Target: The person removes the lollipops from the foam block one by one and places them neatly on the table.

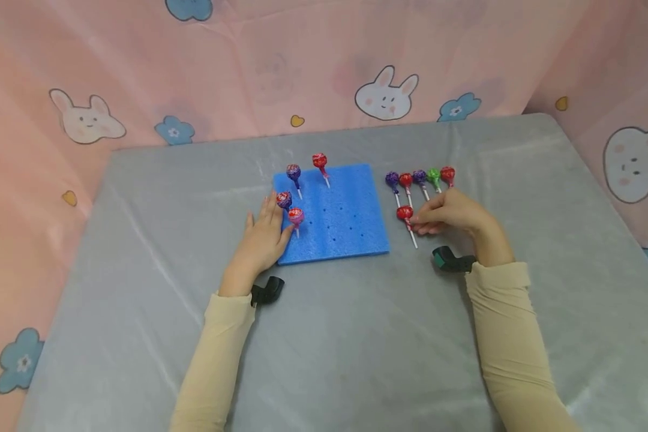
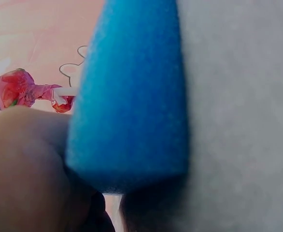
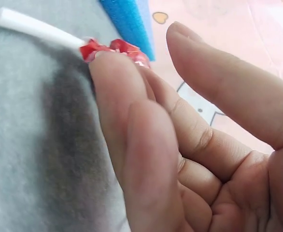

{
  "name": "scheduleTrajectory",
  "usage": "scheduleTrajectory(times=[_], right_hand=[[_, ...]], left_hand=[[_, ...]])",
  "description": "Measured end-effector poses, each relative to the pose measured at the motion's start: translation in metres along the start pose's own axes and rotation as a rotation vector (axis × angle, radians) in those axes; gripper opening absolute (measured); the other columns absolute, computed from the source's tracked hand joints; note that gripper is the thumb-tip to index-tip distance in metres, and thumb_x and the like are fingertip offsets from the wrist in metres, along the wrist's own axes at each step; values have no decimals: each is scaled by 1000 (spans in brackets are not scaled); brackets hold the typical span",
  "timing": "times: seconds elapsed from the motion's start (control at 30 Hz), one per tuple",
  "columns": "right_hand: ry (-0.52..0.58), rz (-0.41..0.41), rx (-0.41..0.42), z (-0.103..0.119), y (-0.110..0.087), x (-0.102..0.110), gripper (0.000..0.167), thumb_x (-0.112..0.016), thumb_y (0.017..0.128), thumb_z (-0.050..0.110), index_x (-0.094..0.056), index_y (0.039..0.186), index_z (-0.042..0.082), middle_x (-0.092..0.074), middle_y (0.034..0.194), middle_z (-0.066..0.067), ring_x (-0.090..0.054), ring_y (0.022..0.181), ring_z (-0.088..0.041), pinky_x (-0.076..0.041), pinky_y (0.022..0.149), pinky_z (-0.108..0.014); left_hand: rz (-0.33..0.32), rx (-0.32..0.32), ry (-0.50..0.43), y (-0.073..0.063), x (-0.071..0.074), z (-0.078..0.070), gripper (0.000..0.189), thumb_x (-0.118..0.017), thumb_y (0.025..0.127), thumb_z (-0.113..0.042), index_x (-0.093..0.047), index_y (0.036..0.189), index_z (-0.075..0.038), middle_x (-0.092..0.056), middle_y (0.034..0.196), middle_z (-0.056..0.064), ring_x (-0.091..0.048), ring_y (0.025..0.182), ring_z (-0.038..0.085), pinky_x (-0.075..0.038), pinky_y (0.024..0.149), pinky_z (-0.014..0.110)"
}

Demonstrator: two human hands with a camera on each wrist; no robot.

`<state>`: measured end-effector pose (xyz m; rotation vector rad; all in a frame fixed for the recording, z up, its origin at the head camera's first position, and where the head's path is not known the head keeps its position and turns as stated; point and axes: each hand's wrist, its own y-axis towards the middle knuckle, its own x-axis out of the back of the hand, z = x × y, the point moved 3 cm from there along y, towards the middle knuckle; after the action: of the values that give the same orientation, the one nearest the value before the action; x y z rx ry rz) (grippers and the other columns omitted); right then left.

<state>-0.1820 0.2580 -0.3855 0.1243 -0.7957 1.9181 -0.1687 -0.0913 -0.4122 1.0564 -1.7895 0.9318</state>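
Observation:
My left hand [image 1: 259,240] lies with extended fingers along the left edge of a blue foam board [image 1: 351,198], thumb near its front corner. Several wrapped lollipops stand upright in the board's left and back part: a purple one [image 1: 293,172], a red one [image 1: 320,160], a purple-and-red one [image 1: 284,200] and a pink-and-red one [image 1: 296,216] close to the left thumb. Right of the board, my right hand [image 1: 453,213] has its fingertips at the wrapper neck of a red lollipop [image 1: 405,213]. In the right wrist view, the thumb [image 3: 223,72] stands apart from that lollipop's wrapper [image 3: 124,48].
Beyond the right hand lies a row of lollipops: purple [image 1: 392,179], red [image 1: 405,180], another purple [image 1: 419,176], green [image 1: 434,174] and red [image 1: 447,174]. Small holes dot the board. A grey cloth [image 1: 345,336] covers the table; a pink printed curtain [image 1: 237,72] hangs behind.

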Motion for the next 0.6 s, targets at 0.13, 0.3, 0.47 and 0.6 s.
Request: scheduleTrajectory(times=[0.13, 0.3, 0.47, 0.6], right_hand=[[30, -8, 18, -1, -1, 3, 30, -67, 89, 15, -68, 101, -12, -71, 78, -5, -67, 68, -13, -55, 65, -24], [57, -29, 22, -1, -1, 6, 29, -67, 89, 14, -68, 101, -12, -71, 78, -5, -66, 68, -14, -55, 64, -25], [85, -23, 13, -3, -3, 5, 27, -65, 90, 12, -67, 100, -13, -71, 78, -5, -67, 69, -13, -55, 64, -26], [79, -50, 14, 1, 0, 3, 26, -67, 88, 13, -69, 97, -10, -71, 78, -6, -67, 69, -15, -55, 65, -27]], left_hand=[[9, 14, 4, -1, 0, 1, 61, -32, 103, -34, -19, 147, 6, 5, 157, 14, 4, 144, 28, 0, 110, 57], [16, 24, 12, -2, 3, 1, 62, -31, 103, -36, -19, 148, 4, 6, 157, 12, 4, 144, 27, 0, 111, 56], [30, 8, 21, 0, 1, 0, 62, -31, 103, -36, -18, 149, 3, 8, 157, 12, 4, 143, 28, 0, 111, 57], [27, 7, 15, 2, 2, 2, 62, -32, 103, -34, -17, 149, 4, 9, 157, 13, 5, 143, 29, 0, 110, 57]])
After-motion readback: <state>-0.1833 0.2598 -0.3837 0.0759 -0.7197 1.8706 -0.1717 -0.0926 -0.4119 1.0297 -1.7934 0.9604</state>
